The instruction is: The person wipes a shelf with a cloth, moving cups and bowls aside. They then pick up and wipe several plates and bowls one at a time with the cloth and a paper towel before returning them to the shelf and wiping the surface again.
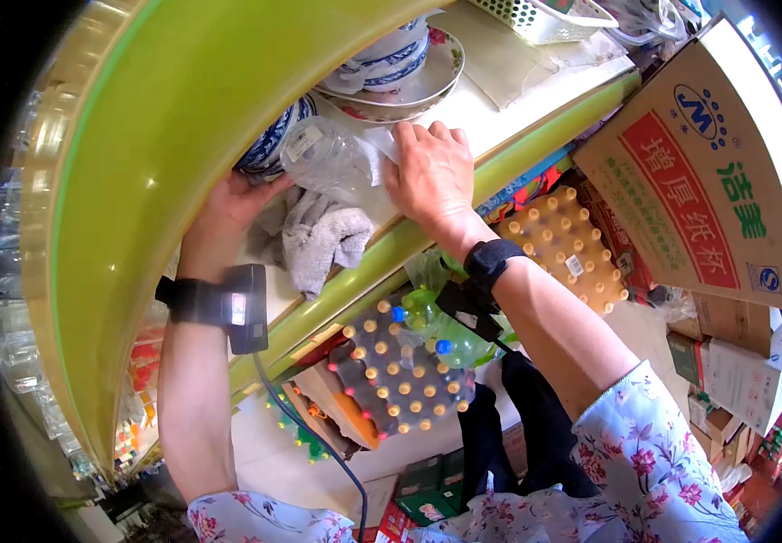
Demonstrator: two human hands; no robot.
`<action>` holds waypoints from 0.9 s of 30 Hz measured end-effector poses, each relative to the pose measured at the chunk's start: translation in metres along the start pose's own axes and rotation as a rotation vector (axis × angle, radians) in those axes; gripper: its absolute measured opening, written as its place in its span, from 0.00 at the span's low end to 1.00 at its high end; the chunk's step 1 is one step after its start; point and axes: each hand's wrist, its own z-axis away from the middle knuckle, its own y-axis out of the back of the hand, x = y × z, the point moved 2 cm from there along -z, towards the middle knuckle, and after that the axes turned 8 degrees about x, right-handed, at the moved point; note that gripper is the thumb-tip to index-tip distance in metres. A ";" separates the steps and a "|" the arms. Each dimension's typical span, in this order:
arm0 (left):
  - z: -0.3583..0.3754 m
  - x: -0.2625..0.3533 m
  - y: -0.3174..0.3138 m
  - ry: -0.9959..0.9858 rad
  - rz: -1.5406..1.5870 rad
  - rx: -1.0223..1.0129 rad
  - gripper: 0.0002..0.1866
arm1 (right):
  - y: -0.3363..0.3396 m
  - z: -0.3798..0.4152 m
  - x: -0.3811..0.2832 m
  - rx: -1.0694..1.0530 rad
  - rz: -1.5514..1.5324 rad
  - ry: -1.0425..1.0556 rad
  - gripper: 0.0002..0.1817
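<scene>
Right hand [431, 175]: fingers curled; cannot tell what it holds
Left hand [235, 203]: thumb spread beside blue-and-white bowls [273, 140], hold unclear
Clear plastic container [323, 157]: between both hands, just beside grey cloth [326, 237]

"What fills the right of the frame?"
"A tilted, red-banded cardboard carton [708, 172], with smaller boxes [735, 380] below it."
"And around the centre?"
"One bottle pack [565, 242] right of centre, another bottle pack [402, 378] lower down, two blue-capped green bottles [424, 310] at its upper right."
"Top edge?"
"A white perforated basket [554, 27]."
</scene>
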 end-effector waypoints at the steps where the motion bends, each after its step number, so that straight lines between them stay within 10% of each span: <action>1: 0.005 -0.003 0.000 -0.022 0.007 0.014 0.18 | 0.000 0.000 0.000 0.002 -0.002 0.000 0.13; 10: 0.063 -0.005 -0.024 -0.607 -0.845 0.015 0.18 | -0.004 0.001 0.002 0.029 0.001 0.011 0.13; 15: 0.061 0.004 0.039 -0.095 -0.165 0.131 0.19 | -0.001 0.002 0.003 0.027 -0.014 0.013 0.13; 27: 0.112 0.018 0.066 -0.137 -0.169 0.228 0.30 | -0.001 0.001 -0.001 0.017 0.025 0.010 0.15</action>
